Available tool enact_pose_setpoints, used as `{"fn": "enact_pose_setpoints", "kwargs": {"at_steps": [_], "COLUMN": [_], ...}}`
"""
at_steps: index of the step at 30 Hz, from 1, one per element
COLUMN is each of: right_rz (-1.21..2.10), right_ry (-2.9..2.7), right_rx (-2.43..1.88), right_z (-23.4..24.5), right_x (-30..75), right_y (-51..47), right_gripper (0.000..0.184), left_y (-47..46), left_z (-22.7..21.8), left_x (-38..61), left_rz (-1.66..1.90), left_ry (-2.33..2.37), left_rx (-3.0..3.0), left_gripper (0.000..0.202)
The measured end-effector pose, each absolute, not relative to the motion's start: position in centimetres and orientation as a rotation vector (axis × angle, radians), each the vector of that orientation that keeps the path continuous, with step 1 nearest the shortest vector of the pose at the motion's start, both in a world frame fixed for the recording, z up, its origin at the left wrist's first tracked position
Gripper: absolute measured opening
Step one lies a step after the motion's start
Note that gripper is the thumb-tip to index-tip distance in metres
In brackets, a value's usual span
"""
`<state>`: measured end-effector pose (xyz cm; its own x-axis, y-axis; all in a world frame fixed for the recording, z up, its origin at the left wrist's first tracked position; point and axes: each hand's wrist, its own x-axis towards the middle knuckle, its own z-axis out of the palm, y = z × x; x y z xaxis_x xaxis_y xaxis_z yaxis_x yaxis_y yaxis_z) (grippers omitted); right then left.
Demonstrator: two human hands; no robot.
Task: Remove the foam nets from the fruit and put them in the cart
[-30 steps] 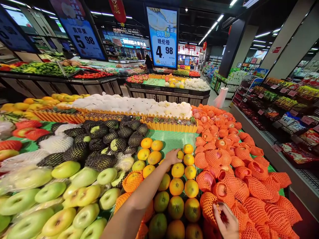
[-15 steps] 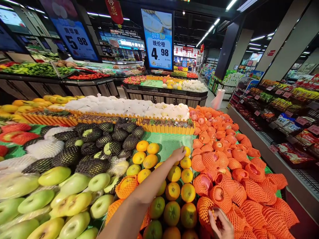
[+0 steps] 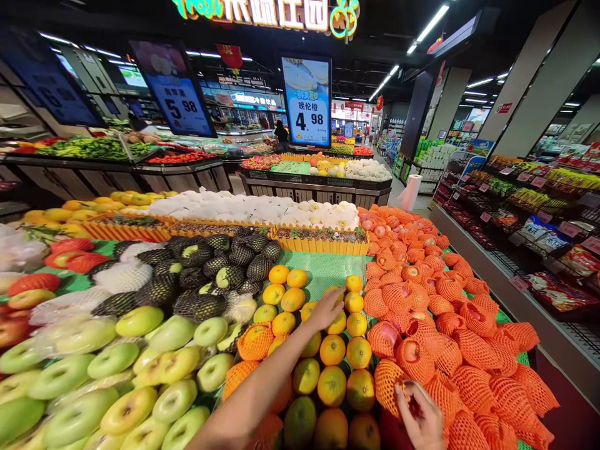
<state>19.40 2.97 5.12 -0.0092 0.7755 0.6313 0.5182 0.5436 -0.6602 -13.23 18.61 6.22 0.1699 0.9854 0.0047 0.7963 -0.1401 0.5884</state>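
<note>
My left hand (image 3: 329, 309) reaches from the bottom over rows of oranges (image 3: 333, 349), fingers stretched out and holding nothing. Its fingertips are beside the far orange (image 3: 354, 284) of the right-hand row. At the lower right, my right hand (image 3: 419, 415) has thumb and fingers closed at the edge of an orange foam net sleeve (image 3: 387, 387). Whether a fruit sits inside that sleeve is hard to see. Right of the oranges lies a heap of fruit in orange foam nets (image 3: 440, 331).
Green apples (image 3: 112, 360) and black-netted fruit (image 3: 206, 275) lie to the left. Behind are white-wrapped fruit (image 3: 253, 206) and a small yellow fence (image 3: 323, 245). A snack shelf (image 3: 539, 237) runs along the right. Price screens (image 3: 307, 103) hang above.
My left hand has drawn back slightly from the far orange, and its fingers have straightened. My right hand stays at the foam net sleeve. The view has tilted up and shifted left.
</note>
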Motion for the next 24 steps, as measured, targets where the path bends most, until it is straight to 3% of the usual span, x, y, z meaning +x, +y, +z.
{"fn": "enact_pose_setpoints", "kwargs": {"at_steps": [4, 11, 19, 24], "right_rz": [0.331, 0.416, 0.338, 0.222], "right_ry": [-1.776, -1.831, -1.813, -1.778], "right_rx": [-1.006, -0.932, -0.994, -1.146], "right_z": [4.7, 2.3, 3.8, 5.6], "right_x": [19.3, 18.4, 14.6, 17.5], "right_y": [1.3, -2.4, -6.9, -8.5], "right_gripper": [0.028, 0.025, 0.026, 0.023], "left_y": [9.8, -2.5, -3.2, -3.2], "left_z": [4.8, -2.7, -5.0, -5.6], "left_x": [-14.6, -16.9, -17.2, -17.5], "left_rz": [0.562, 0.509, 0.487, 0.563], "left_ry": [1.686, 1.93, 1.944, 1.941], "left_rx": [2.021, 2.08, 2.09, 2.091], "left_gripper": [0.057, 0.055, 0.062, 0.066]}}
